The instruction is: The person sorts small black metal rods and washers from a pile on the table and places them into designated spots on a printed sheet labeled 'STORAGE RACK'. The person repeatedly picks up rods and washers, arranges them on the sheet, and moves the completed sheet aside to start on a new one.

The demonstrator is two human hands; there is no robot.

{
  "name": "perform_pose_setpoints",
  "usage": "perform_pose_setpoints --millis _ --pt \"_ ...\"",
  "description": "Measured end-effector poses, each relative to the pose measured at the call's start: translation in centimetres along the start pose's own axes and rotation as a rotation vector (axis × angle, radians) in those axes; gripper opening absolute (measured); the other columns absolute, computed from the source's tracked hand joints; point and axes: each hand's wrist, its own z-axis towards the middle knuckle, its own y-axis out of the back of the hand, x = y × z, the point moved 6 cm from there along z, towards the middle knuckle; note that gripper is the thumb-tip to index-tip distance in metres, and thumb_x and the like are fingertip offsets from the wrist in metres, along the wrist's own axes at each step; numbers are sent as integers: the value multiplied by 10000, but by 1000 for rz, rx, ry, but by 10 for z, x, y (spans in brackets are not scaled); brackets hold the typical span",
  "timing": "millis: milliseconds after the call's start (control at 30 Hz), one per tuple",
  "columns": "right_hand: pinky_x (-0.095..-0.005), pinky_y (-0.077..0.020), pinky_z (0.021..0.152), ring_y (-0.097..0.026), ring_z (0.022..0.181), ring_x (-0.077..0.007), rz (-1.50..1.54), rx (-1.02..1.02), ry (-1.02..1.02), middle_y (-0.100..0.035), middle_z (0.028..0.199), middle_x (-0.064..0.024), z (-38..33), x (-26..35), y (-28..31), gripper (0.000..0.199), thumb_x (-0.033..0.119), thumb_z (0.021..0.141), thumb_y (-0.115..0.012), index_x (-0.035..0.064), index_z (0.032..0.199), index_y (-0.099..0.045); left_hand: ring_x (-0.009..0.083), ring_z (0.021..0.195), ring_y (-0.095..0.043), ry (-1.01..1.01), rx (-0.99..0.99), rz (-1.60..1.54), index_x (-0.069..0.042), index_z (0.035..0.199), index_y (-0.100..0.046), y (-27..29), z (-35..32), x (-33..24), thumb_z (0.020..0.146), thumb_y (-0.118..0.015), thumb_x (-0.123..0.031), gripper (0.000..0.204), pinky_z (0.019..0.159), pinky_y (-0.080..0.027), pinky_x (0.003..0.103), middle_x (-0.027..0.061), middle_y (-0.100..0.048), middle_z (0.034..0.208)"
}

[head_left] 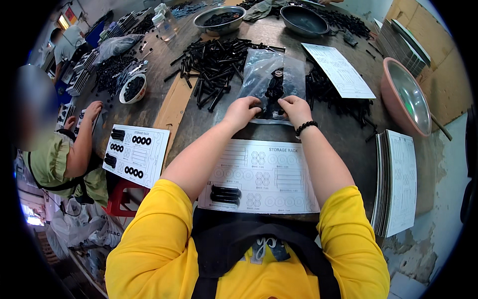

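Note:
A clear plastic bag (294, 79) lies on the table in front of me, with black washers (275, 88) inside it or at its mouth. My left hand (242, 112) pinches the near left part of the bag. On the near right side my right hand (297, 110), with a beaded bracelet at the wrist, grips the same bag. Directly below my hands is a white printed card (294, 197) with outlines of bolts, nuts and washers. Several black bolts (225, 195) sit on its lower left.
Loose black bolts (211, 70) are heaped beyond my left hand. Metal bowls (219, 31) stand at the back. A pink-rimmed basin (389, 94) and a card stack (398, 184) are at right. At left, a co-worker (59, 154) sits near a filled card (158, 162).

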Motion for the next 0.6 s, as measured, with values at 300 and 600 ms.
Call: perform_pose_setpoints --millis 300,600 --pt "-224 -450 573 -550 604 -88 134 169 -126 -604 768 -42 -67 -12 24 196 144 828 -598 -17 940 -598 251 774 -597 -141 -24 324 -28 909 -632 7 2 -13 751 -649 -122 185 685 -471 325 118 -621 848" --pt "-343 -469 706 -606 790 -259 -562 213 -37 -642 838 -141 -115 -26 40 318 325 798 -598 23 887 -646 275 722 -584 -358 -267 696 -105 835 -577 0 -27 -38 808 -570 -206 105 613 -469 383 67 -581 774"
